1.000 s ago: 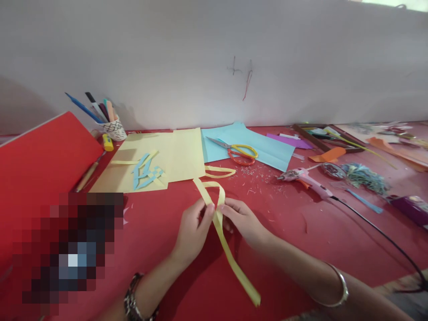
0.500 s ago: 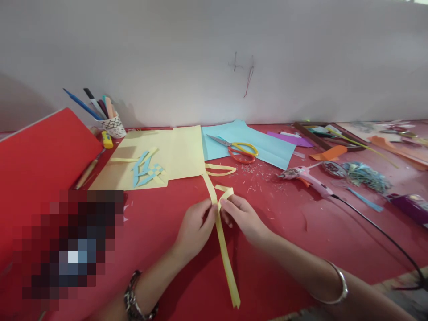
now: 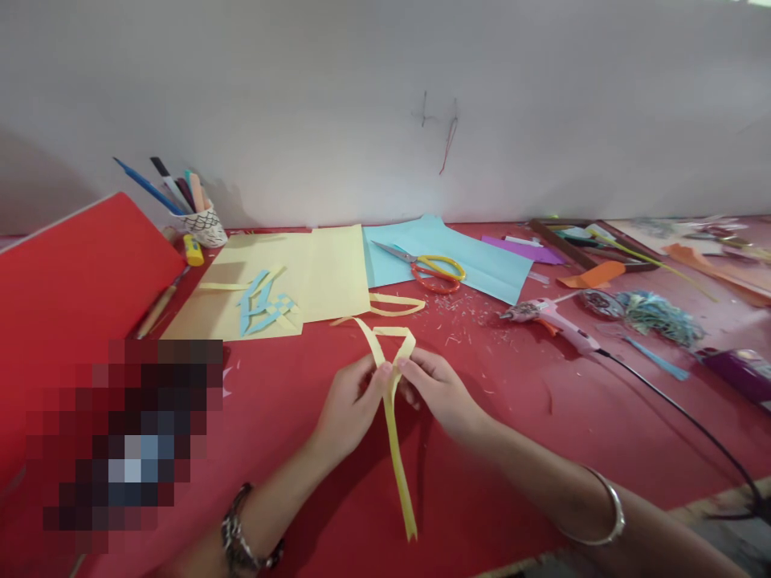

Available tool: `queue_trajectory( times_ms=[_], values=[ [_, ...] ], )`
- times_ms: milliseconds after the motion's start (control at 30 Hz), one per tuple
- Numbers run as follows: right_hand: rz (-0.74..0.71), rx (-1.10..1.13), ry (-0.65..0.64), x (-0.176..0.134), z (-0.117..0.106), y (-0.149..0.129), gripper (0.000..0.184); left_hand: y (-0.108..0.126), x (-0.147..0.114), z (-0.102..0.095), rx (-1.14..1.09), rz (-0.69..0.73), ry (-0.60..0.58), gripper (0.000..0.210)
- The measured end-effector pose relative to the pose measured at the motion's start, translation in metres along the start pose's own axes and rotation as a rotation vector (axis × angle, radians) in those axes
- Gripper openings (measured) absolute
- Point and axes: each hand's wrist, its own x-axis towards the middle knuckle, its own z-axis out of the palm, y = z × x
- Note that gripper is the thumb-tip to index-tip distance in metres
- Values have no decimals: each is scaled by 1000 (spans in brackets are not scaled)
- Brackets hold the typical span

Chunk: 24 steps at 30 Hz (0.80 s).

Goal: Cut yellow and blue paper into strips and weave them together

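Note:
Between my hands is a pale yellow paper strip (image 3: 394,449), its long tail hanging toward me over the red table. My left hand (image 3: 355,393) pinches it between thumb and fingers, and one end sticks up past the thumb. My right hand (image 3: 442,389) pinches another part of the yellow paper, which folds into an angular loop above the fingertips. Whether this is one strip or two I cannot tell. Just beyond lies another yellow paper strip (image 3: 397,305), curled on the table. My fingertips nearly meet, and some fingers are hidden behind the paper.
Scissors (image 3: 434,269) lie on blue paper (image 3: 494,269), beside cream sheets (image 3: 334,273) and woven blue-yellow strips (image 3: 265,305). A pink glue gun (image 3: 557,321) trails a black cord at right. Left are a pen cup (image 3: 205,227) and a red board (image 3: 78,297).
The tail has swung slightly left and up. The folded upper part has opened into a clearer loop, and the upper end leans further left. Both hands keep their pinch.

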Motion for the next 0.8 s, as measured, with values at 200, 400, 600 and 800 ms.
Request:
queue_trajectory(
  times_ms=[200,400,600,800],
  values=[
    [4,-16,8,0,0,-1,30,-1,1,0,103,43,-69,37],
    [-29,-20,-110,-1,-1,0,23,0,-3,1,211,51,28,37],
    [2,-34,-104,-1,-1,0,20,2,-3,0,94,10,155,33],
    [-33,-12,32,0,-1,-1,25,0,0,1,96,15,-48,36]
  ],
)
